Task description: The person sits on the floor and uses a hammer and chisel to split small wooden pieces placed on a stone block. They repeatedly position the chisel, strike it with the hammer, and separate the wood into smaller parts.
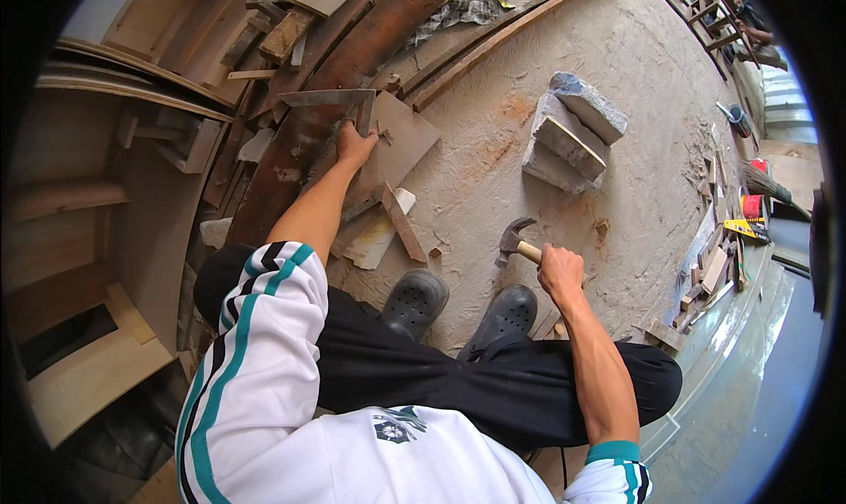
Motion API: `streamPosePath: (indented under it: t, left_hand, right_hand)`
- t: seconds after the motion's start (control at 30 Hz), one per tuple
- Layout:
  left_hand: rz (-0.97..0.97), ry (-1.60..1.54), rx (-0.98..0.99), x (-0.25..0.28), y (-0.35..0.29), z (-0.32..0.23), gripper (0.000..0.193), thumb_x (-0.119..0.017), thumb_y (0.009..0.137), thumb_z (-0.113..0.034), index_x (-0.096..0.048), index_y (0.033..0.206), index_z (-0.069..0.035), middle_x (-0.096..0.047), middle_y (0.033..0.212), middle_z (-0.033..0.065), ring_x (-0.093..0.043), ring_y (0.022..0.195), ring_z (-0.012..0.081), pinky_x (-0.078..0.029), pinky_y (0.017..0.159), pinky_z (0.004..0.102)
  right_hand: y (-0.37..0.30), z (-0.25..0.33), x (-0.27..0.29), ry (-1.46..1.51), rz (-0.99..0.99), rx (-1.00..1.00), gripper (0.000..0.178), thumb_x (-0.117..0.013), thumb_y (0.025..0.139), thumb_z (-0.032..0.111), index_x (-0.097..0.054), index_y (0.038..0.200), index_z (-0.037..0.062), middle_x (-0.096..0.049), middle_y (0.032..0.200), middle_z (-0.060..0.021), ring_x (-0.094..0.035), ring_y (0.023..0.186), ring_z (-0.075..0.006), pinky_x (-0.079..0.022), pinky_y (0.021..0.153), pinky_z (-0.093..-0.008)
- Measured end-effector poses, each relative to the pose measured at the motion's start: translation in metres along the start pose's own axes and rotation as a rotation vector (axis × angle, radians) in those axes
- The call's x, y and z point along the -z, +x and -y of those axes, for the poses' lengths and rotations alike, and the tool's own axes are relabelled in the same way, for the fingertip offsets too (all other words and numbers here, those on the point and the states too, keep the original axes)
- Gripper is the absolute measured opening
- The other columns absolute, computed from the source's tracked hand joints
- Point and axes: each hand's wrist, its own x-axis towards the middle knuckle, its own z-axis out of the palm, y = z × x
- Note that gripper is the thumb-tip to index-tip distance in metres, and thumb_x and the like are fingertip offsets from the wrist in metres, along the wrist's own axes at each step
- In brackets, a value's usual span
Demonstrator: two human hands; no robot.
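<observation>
My right hand [561, 270] is wrapped round the wooden handle of a claw hammer [515, 241], its dark metal head hanging over the floor ahead of my shoes. Farther forward on the left, my left hand [355, 144] is closed on the short arm of an L-shaped carpenter's square [328, 98]. The long arm of the square points left across a rusty brown beam [295, 156]. Beside that hand lies a flat thin board [407, 137] with a small dark cluster, perhaps nails, on it. The fingertips of my left hand are partly hidden.
Concrete blocks [586, 107] stand ahead to the right. Wood offcuts [401, 224] lie near my left shoe [416, 301]. Long timber strips [502, 41] stretch across the far floor. A wooden cabinet frame [97, 196] fills the left side; scraps and a broom [765, 183] line the right.
</observation>
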Motion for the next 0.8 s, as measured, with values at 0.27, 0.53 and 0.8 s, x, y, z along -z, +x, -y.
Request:
streamPosePath:
  t: [0.27,0.53,0.8]
  left_hand:
    - [-0.052,0.136,-0.038,-0.009,-0.013,-0.015,0.048,-0.078,0.072,-0.027,-0.062,0.105,0.005,-0.069,0.102,0.0271,-0.068,0.097,0.0422,-0.053,0.088,0.0448]
    - [0.056,-0.014,-0.073,0.002,-0.019,-0.01,0.046,-0.073,0.077,-0.028,-0.063,0.105,0.006,-0.07,0.101,0.0259,-0.07,0.097,0.0381,-0.054,0.088,0.0422]
    - [0.014,0.053,-0.047,-0.002,-0.012,-0.009,0.044,-0.073,0.08,-0.03,-0.063,0.108,0.003,-0.07,0.102,0.025,-0.069,0.097,0.0405,-0.054,0.088,0.0435]
  right_hand:
    - [0.0,-0.004,-0.006,-0.003,0.021,0.01,0.011,-0.065,0.082,0.013,-0.067,0.087,0.0039,-0.07,0.078,-0.0205,-0.071,0.073,-0.0394,-0.055,0.065,-0.05]
    - [-0.001,-0.006,-0.006,0.016,-0.005,0.014,0.011,-0.064,0.082,0.013,-0.067,0.086,0.0037,-0.07,0.077,-0.0215,-0.07,0.073,-0.041,-0.055,0.065,-0.0508]
    - [0.001,0.0,-0.002,0.013,0.007,0.022,0.012,-0.062,0.082,0.014,-0.068,0.086,0.0039,-0.07,0.078,-0.022,-0.07,0.073,-0.0409,-0.055,0.065,-0.0509]
